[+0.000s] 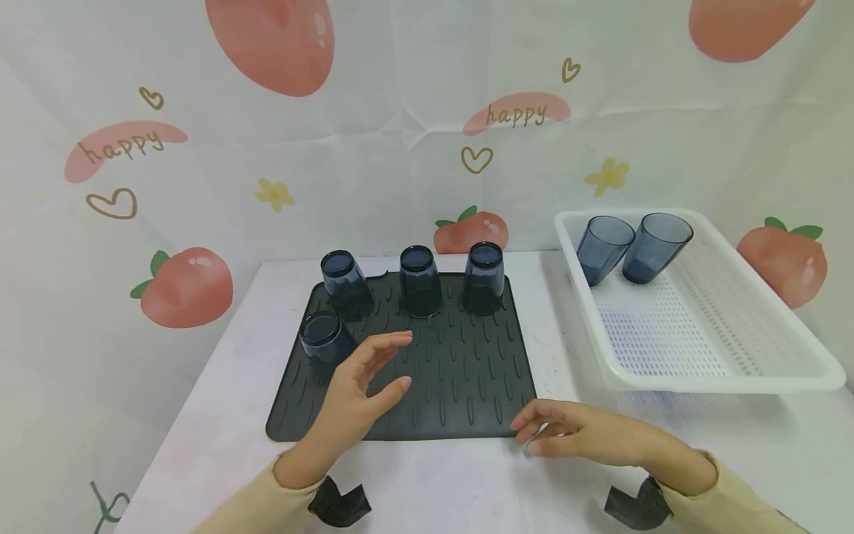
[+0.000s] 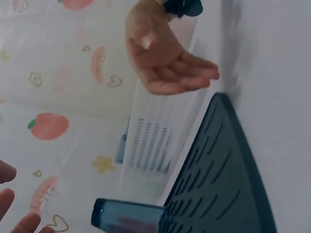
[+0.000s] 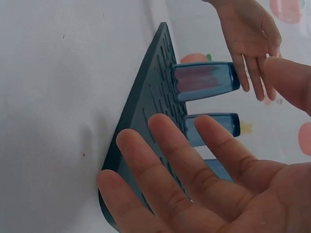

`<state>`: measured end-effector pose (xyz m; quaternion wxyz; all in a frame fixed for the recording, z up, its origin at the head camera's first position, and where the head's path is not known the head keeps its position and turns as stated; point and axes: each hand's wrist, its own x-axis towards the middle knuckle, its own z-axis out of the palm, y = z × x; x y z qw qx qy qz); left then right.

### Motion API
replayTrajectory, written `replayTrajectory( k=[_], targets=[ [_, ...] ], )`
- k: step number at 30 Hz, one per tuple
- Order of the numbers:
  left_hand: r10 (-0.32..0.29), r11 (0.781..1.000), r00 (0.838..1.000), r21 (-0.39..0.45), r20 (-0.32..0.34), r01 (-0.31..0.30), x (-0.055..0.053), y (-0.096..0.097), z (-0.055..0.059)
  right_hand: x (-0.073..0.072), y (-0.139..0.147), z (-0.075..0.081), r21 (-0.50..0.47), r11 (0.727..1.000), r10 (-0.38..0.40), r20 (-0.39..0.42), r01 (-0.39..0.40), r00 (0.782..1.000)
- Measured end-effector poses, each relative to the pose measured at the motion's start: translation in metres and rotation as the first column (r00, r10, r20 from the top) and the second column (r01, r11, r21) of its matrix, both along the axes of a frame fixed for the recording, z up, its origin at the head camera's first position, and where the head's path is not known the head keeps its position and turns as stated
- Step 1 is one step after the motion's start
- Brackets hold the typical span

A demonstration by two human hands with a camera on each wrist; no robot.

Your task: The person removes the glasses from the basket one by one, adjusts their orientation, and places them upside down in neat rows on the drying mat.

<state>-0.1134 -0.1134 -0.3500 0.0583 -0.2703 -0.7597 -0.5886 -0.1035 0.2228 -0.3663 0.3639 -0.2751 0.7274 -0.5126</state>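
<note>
Closest to us at the lower edge are two cream sleeves (image 1: 247, 508), and beyond them the hands that work here. The left hand (image 1: 353, 397) is raised over the left part of the ridged black mat (image 1: 440, 393), fingers loosely bent and thumb held apart, with nothing in its grasp; it partly hides the front-left glass (image 1: 322, 340), and we cannot tell whether the two touch. The right hand (image 1: 580, 432) is also empty, its fingers relaxed at the near right corner of the mat.

Four blue glasses stand mouth down on the mat: the front-left one, and behind it a back row made up of the left glass (image 1: 346, 288), the middle glass (image 1: 421, 288) and the right glass (image 1: 484, 283). To the right on the white surface (image 1: 427, 486) we see a perforated basket (image 1: 720, 384), with two tilted glasses (image 1: 654, 252) side by side at its far left end, mouths up.

We judge this to be a pause between glasses, the front-left one already placed. The next move, as we read it, calls for the right hand to reach into the basket, pick out a glass, turn it over and stand it on the bare mat beside the front-left one.
</note>
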Motion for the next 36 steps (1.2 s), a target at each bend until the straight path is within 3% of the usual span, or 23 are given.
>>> replayTrajectory(
  k=[4,7,15,18,26,36],
  targets=[
    [-0.081,0.996,0.991,-0.014,0.107,0.083,0.001,0.010,-0.007,-0.001,0.000,-0.001,-0.001,1.000,0.002,0.004,-0.002,1.000],
    [-0.130,0.990,0.972,-0.033,0.195,0.139,0.002,0.016,-0.009,-0.001,0.001,-0.001,-0.001,1.000,0.004,0.006,-0.004,1.000],
    [-0.192,0.958,0.918,-0.136,0.348,0.252,0.002,0.031,-0.014,-0.003,0.000,-0.001,0.007,1.000,0.011,0.005,-0.011,1.000],
    [-0.212,0.943,0.903,-0.166,0.374,0.290,0.003,0.035,-0.015,-0.003,-0.001,-0.001,-0.001,1.000,0.014,0.008,-0.014,1.000],
    [-0.230,0.919,0.891,-0.213,0.391,0.330,0.002,0.039,-0.022,-0.003,-0.001,0.000,-0.008,1.000,0.023,0.024,-0.023,0.999],
    [-0.255,0.887,0.856,-0.244,0.449,0.392,0.006,0.043,-0.027,-0.004,-0.003,0.003,-0.018,0.999,0.029,0.011,-0.029,1.000]
  ],
)
